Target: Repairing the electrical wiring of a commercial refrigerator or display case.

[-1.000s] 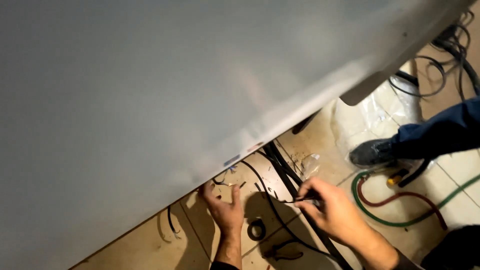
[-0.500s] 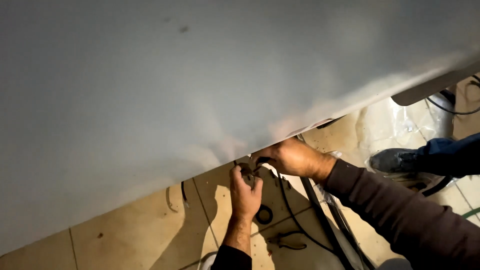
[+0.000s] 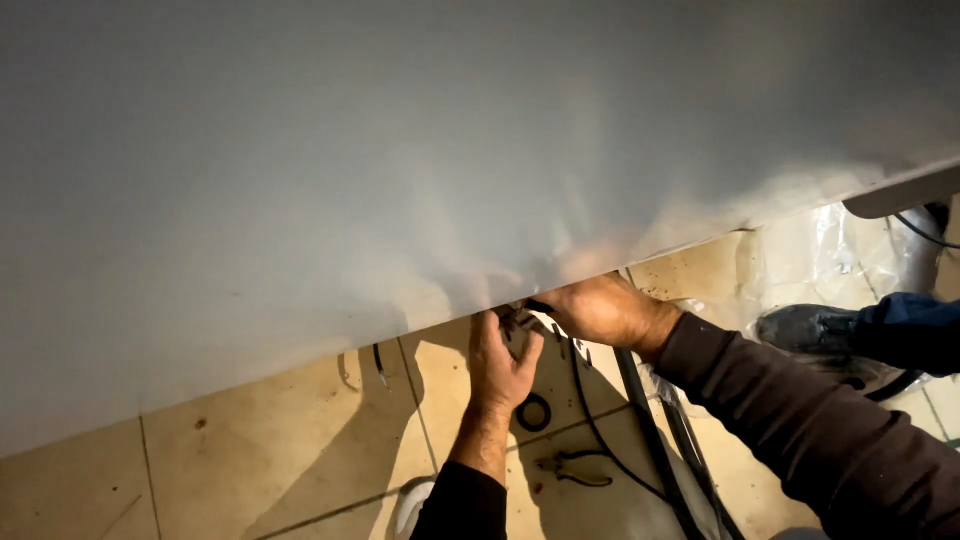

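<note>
Wires [image 3: 518, 322] between left hand [image 3: 503, 362] fingers, right hand [image 3: 598, 310] touching

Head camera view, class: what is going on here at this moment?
A person works with both hands at the lower edge of a large grey panel. The left hand and right hand meet just under that edge, fingers on small dark wires there. On the tiled floor below lie pliers, a black ring and a black cable. Another person's shoe stands to the right.
</note>
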